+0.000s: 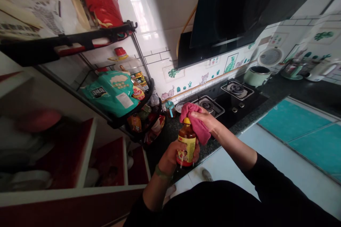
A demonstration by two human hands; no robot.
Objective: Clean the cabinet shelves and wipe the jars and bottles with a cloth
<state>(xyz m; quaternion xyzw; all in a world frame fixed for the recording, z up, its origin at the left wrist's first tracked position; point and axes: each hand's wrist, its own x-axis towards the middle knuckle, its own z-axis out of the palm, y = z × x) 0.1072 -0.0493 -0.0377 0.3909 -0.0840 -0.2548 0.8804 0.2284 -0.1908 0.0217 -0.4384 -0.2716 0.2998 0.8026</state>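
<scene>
A brown sauce bottle (186, 145) with a yellow cap and a yellow label stands upright in front of me, held above the counter's edge. My left hand (174, 153) is wrapped round its body, with fingers showing on both sides. In my right hand (205, 117) is a bunched pink-red cloth (195, 124), which lies against the cap and hangs down beside the bottle's shoulder. The fingertips of the right hand are partly sunk in the cloth's folds.
Left of me, a tiered black rack (114, 122) carries a teal bag (114, 92), an oil bottle (130, 62) and a red bag (99, 0). Beyond my hands are a gas stove (237, 103) and a green rice cooker (257, 76) with its lid raised. A dark range hood (226, 14) overhangs the stove.
</scene>
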